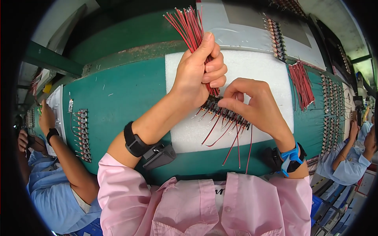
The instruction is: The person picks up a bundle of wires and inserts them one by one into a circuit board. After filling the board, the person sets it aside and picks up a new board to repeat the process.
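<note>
My left hand (199, 70) is closed around a bundle of red wires (189, 25) that fans out upward above the fist. My right hand (252, 104) pinches at a row of small black switch parts (230, 115) lying on a white foam pad (260, 70). Several red wires (232, 139) hang from that row toward me. Both wrists carry black bands; the right one has a blue strap.
A green bench (118, 90) carries the pad. A second bundle of red wires (301, 84) lies at right, with more rows of switch parts (277, 39) beyond. Another row (82, 135) lies at left. Co-workers in blue sit on the left (59, 185) and right (348, 161).
</note>
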### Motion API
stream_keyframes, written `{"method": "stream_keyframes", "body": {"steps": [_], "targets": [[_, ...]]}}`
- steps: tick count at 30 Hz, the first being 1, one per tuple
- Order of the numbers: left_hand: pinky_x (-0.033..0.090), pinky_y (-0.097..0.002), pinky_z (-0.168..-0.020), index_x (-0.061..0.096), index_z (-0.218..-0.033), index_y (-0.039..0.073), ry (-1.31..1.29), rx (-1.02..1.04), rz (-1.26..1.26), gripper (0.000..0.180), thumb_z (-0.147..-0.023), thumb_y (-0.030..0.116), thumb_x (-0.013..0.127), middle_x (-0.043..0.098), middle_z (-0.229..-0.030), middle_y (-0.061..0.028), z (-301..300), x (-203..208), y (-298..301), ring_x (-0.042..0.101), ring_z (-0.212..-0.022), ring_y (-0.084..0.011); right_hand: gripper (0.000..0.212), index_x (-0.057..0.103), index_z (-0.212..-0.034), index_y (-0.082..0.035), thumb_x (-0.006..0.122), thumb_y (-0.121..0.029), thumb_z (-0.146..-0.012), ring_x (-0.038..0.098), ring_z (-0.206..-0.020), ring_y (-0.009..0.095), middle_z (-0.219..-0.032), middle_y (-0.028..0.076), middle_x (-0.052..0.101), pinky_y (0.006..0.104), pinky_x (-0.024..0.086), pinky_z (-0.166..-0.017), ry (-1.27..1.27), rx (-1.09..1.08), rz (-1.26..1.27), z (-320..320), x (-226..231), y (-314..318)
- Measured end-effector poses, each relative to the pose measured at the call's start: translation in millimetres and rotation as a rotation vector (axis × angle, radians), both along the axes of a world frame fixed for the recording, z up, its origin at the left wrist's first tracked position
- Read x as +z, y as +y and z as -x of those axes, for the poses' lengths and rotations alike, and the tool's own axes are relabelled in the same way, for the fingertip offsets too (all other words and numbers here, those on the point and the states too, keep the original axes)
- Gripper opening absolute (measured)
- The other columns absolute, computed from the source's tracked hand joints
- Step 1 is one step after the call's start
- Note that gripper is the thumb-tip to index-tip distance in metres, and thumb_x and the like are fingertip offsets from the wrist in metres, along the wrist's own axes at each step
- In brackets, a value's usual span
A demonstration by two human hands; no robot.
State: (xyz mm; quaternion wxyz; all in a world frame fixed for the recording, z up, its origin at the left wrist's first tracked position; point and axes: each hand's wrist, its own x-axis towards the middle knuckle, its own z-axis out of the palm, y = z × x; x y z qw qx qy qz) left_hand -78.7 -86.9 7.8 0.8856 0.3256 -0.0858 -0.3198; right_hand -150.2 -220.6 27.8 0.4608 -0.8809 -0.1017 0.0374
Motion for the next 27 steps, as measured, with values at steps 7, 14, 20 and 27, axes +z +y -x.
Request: {"method": "stream_keyframes", "body": {"steps": [7, 14, 20, 27], "targets": [[0.024, -0.0205, -0.037, 0.047, -0.075, 0.005, -0.008, -0.089, -0.162, 0.033, -0.087, 0.035, 0.038, 0.034, -0.052, 0.0023, 3.4, 11.2, -4.7, 0.025, -0.039, -0.0049, 0.014, 0.053, -0.064, 0.002, 0.059, -0.008, -0.072, 0.041, -0.053, 0.006, -0.059, 0.000, 0.051, 0.0205, 0.035, -0.050, -0.057, -0.176, -0.187, -2.6, 5.6, -9.2], [0.047, -0.0284, -0.066, 0.049, -0.100, -0.001, -0.243, 0.132, -0.291, 0.037, -0.089, 0.030, 0.032, 0.055, -0.088, -0.0109, 7.3, 6.6, -14.1, 0.055, -0.080, -0.0184, 0.013, 0.051, -0.067, 0.003, 0.055, -0.007, -0.074, 0.042, -0.052, 0.004, -0.059, -0.001, 0.050, 0.0188, 0.034, -0.048, 0.002, -0.137, -0.141, -5.4, -6.8, 0.5], [0.044, -0.0332, -0.078, 0.048, -0.101, -0.003, -0.208, 0.082, -0.236, 0.038, -0.088, 0.030, 0.033, 0.051, -0.105, -0.0158, 10.3, 1.8, -12.7, 0.051, -0.097, -0.0226, 0.012, 0.051, -0.066, 0.003, 0.054, -0.005, -0.074, 0.044, -0.053, 0.005, -0.059, 0.000, 0.050, 0.0187, 0.036, -0.048, 0.057, -0.099, -0.211, -14.0, -13.0, -3.1], [0.044, -0.0309, -0.074, 0.052, -0.094, -0.003, -0.143, 0.081, -0.306, 0.037, -0.086, 0.031, 0.040, 0.055, -0.093, -0.0138, 6.5, 0.4, -6.5, 0.054, -0.088, -0.0199, 0.011, 0.051, -0.067, 0.003, 0.053, -0.005, -0.074, 0.046, -0.051, 0.005, -0.059, 0.001, 0.050, 0.0186, 0.037, -0.047, 0.105, -0.105, -0.148, -18.7, -12.2, -6.8]]}}
